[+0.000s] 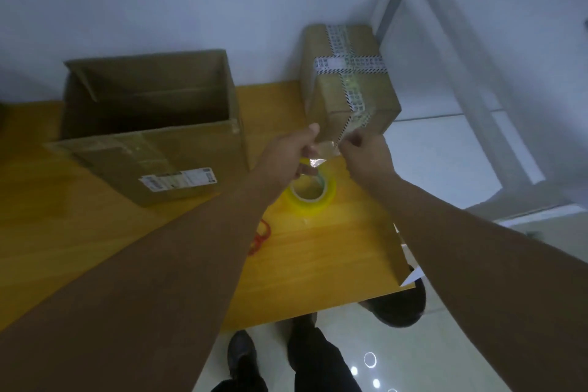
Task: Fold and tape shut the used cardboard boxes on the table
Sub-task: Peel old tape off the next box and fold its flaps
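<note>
Clear thin tape strip (pixel 320 154) looks light, sticky and easily wrinkled; our left hand (pixel 286 154) and right hand (pixel 366 153) pinch its two ends, near the stiff brown cardboard box (pixel 350 95).

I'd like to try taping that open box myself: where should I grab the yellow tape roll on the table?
From above, at its near rim, which is uncovered. The tape roll lies flat with its hole up, so put fingers into the core and thumb on the outer wall.

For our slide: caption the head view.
Left hand and right hand stretch clear tape by the small box; large box open.
</note>
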